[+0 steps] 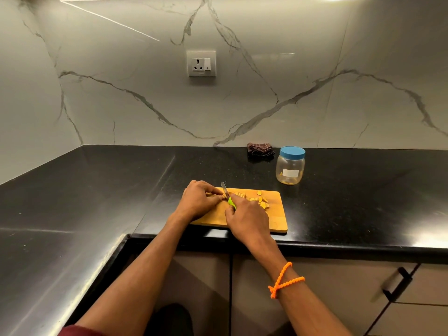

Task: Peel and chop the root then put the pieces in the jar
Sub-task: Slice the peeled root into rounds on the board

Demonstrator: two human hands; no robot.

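A wooden cutting board point(276, 214) lies at the counter's front edge. My left hand point(200, 200) pinches the root point(219, 195) at the board's far left corner; most of the root is hidden under my fingers. My right hand point(247, 218) grips a knife point(226, 189) by its green handle, blade pointing away, right beside the left fingertips. Several orange-yellow cut pieces point(260, 201) lie on the board to the right of the blade. A clear plastic jar point(290, 169) with a blue lid on stands behind the board to the right.
A folded dark checked cloth point(260, 151) lies by the marble wall behind the jar. A wall socket point(201, 64) sits above. The black counter point(97, 190) wraps round to the left. Cabinet doors with a black handle point(397, 284) are below.
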